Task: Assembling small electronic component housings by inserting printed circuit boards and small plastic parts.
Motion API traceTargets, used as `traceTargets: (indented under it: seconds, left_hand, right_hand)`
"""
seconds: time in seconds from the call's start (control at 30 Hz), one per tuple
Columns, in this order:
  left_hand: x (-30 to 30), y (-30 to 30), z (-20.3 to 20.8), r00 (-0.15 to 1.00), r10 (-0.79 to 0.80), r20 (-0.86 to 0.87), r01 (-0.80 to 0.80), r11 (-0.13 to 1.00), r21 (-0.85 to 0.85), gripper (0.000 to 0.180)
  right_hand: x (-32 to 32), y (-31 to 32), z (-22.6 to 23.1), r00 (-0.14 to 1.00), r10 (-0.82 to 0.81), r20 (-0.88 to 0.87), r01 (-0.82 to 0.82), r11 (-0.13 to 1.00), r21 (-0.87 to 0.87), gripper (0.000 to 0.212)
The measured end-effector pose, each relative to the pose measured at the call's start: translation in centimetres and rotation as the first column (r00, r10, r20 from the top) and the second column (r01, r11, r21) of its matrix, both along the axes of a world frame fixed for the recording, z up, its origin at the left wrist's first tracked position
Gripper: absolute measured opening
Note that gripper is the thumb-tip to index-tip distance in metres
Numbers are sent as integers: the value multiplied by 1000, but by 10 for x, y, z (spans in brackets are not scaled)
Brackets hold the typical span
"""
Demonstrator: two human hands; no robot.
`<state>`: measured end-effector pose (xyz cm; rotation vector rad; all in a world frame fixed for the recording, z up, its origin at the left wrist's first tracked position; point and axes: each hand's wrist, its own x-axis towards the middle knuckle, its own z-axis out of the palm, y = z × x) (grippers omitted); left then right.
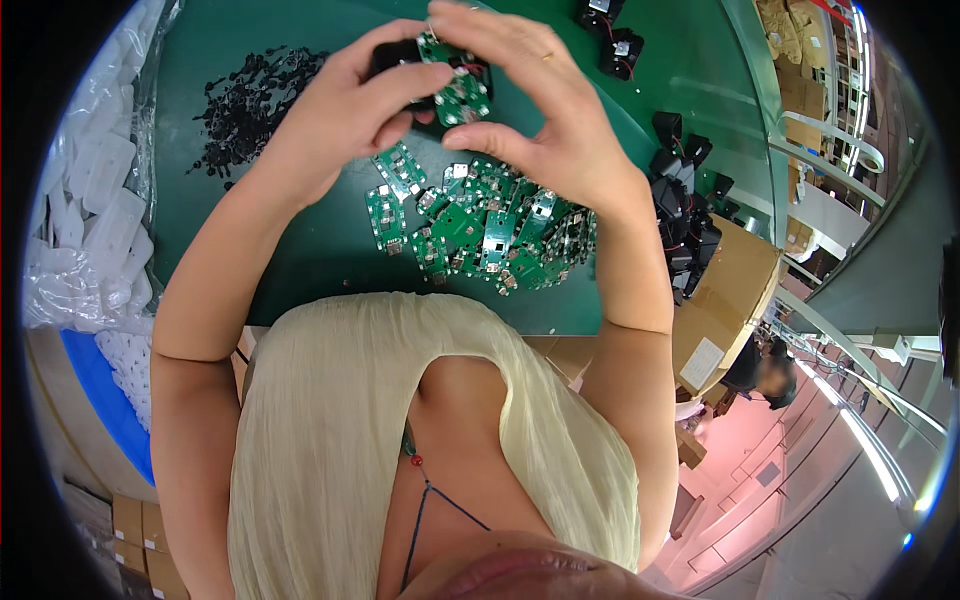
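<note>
Near the top middle, my left hand [345, 115] grips a black plastic housing [395, 58], its thumb pressing on a green circuit board [462, 98] lying over it. Thin red wires show beside the board. My right hand [560, 120] curves around the board's other side, fingertips at its top edge and thumb by its lower end. Part of the housing is hidden behind the board and fingers. Just below my hands, a pile of loose green circuit boards [495, 235] lies on the green tabletop [310, 265].
Small black parts [245, 115] lie scattered at the left. Clear plastic bags with white pieces [105, 190] line the left edge, above a blue bin [110, 400]. Black housings with wires [680, 215] sit at the right beside a cardboard box [730, 295]. Another person [765, 375] is further off.
</note>
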<state>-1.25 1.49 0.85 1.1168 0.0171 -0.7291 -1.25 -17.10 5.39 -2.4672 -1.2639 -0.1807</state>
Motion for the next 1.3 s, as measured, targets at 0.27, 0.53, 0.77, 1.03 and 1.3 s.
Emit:
traceTargets:
  seconds: [0.27, 0.53, 0.77, 1.03, 1.3]
  left_hand:
    - [2, 2, -1, 989, -33, -141, 16, 992, -123, 30]
    - [8, 9, -30, 952, -245, -184, 170, 923, -345, 29]
    - [1, 5, -6, 950, 50, -308, -164, 920, -357, 25]
    - [-12, -3, -1, 964, 195, -180, -238, 934, -267, 23]
    - [-14, -7, -7, 968, 217, 128, -187, 959, -211, 40]
  right_hand:
    - [-19, 10, 3, 938, -253, -236, 315, 907, 278, 80]
    - [-27, 31, 12, 992, -99, 74, 98, 995, 26, 54]
    - [-24, 28, -14, 971, -218, -95, 236, 934, 268, 31]
    - [-27, 39, -32, 857, -447, 255, 317, 849, 423, 19]
    - [-22, 36, -27, 793, -574, 206, 472, 792, 387, 16]
